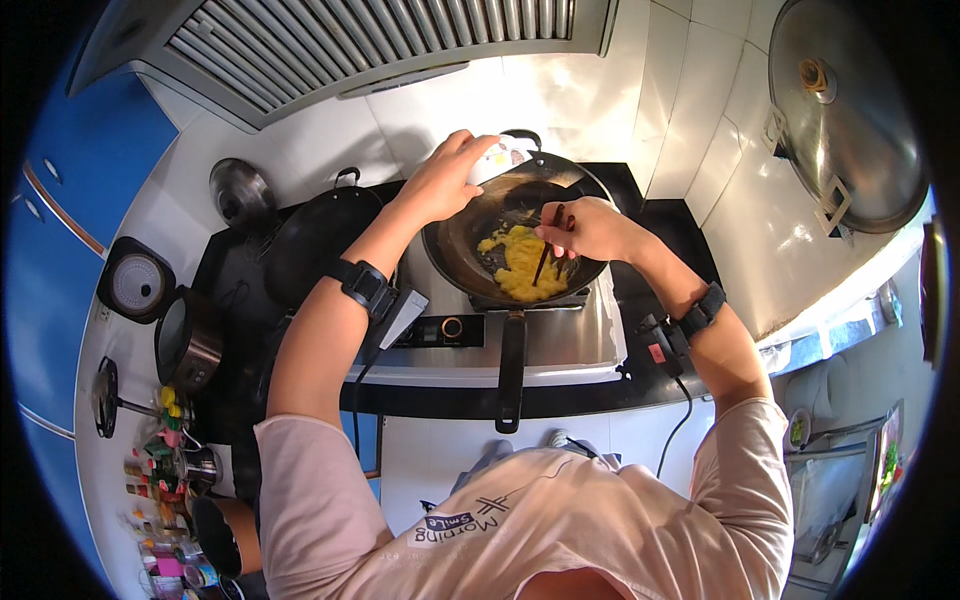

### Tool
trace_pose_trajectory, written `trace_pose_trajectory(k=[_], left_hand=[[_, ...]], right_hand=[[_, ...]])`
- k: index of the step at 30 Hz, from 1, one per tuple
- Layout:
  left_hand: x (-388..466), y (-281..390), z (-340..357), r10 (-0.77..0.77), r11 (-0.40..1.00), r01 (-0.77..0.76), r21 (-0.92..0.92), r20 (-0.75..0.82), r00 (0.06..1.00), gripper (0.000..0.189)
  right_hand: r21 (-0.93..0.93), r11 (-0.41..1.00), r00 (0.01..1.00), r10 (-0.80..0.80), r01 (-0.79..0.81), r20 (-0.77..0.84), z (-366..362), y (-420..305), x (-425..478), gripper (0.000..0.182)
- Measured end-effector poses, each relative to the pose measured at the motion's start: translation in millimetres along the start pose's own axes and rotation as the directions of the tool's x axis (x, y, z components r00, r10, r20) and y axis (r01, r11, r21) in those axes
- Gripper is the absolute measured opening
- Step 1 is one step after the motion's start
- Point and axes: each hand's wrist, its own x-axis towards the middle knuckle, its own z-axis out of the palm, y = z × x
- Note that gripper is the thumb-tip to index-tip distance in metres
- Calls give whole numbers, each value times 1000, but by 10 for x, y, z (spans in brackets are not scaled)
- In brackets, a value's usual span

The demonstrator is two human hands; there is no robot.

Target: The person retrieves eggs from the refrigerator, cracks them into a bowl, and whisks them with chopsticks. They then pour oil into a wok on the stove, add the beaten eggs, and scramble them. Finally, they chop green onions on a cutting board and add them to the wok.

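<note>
My left hand [446, 176] grips a white patterned bowl [498, 160], tilted above the far left rim of a dark frying pan [457, 251]. Dark chopsticks [541, 262] are held in my right hand [589, 231], and their tips reach into yellow scrambled egg [525, 262] in the pan. The egg lies in the near half of the pan. A long black handle [512, 375] points from the pan towards my body. Beneath the pan is a steel gas stove [480, 352] with a control knob. The bowl's inside is mostly hidden from me.
Left of the pan sits a black wok [319, 240], with a metal lid [241, 193] behind it. A rice cooker [189, 341] and several condiment bottles [161, 480] line the left counter. Above hangs a range hood [367, 52]; a large lid [847, 135] is on the right wall.
</note>
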Motion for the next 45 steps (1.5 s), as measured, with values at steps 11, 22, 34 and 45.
trace_pose_trajectory(k=[11, 22, 34, 45], left_hand=[[1, 83, -33, -8, 999, 9, -35, 34, 999, 72], [61, 75, 30, 31, 999, -31, -14, 16, 999, 71], [102, 86, 13, 34, 999, -34, -8, 30, 999, 69], [156, 122, 38, 55, 998, -55, 3, 55, 997, 71]], right_hand=[[58, 997, 982, -30, 42, -188, -43, 19, -162, 24], [204, 979, 947, 63, 3, -316, -36, 154, -302, 23], [359, 930, 897, 91, 80, -433, 35, 201, -354, 27], [98, 918, 750, -248, 384, -613, 282, -72, -145, 12]])
